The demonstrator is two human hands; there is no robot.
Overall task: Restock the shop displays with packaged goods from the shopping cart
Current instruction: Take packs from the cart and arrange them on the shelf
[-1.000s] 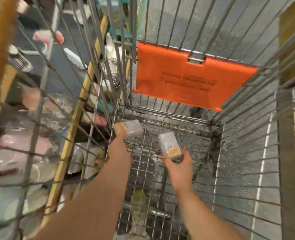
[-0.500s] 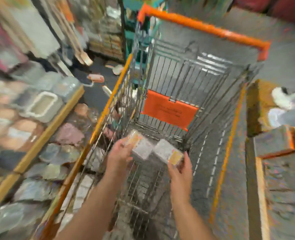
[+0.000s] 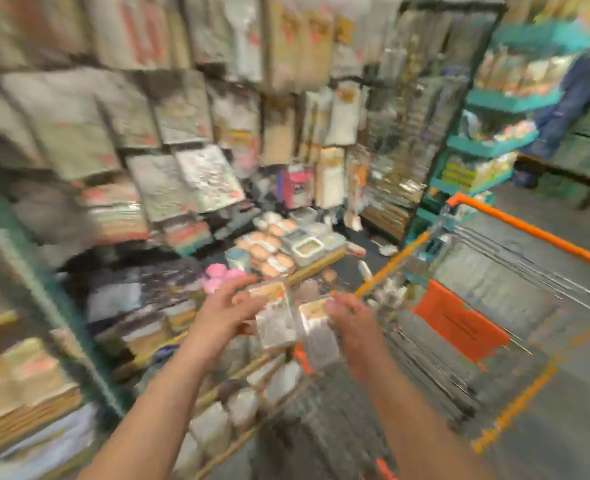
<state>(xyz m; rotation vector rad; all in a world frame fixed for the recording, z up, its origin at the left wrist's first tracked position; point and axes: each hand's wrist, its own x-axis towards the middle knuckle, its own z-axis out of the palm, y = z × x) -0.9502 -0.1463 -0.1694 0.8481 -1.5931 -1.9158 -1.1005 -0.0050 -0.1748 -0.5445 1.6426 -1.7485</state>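
The picture is heavily blurred by motion. My left hand [image 3: 222, 315] grips a small white packet with an orange label [image 3: 272, 318]. My right hand [image 3: 352, 322] grips a second packet of the same kind [image 3: 316, 323]. Both packets are side by side in front of me, lifted above the left rim of the shopping cart [image 3: 387, 265]. The wire cart, with an orange handle [image 3: 528, 230] and orange flap [image 3: 459, 323], stands at the right. How many goods lie inside it is hidden by blur.
Display shelves [image 3: 321, 265] at the left hold trays and containers [image 3: 304, 249]; packaged goods [image 3: 182, 112] hang on the wall above. A teal rack [image 3: 494, 147] stands behind the cart. A person in blue [image 3: 570, 95] is at the far right on the grey floor.
Both hands have lifted the two packets out of the cart basket and carried them up and left toward the shelves. My view has swung from inside the cart to the displays.
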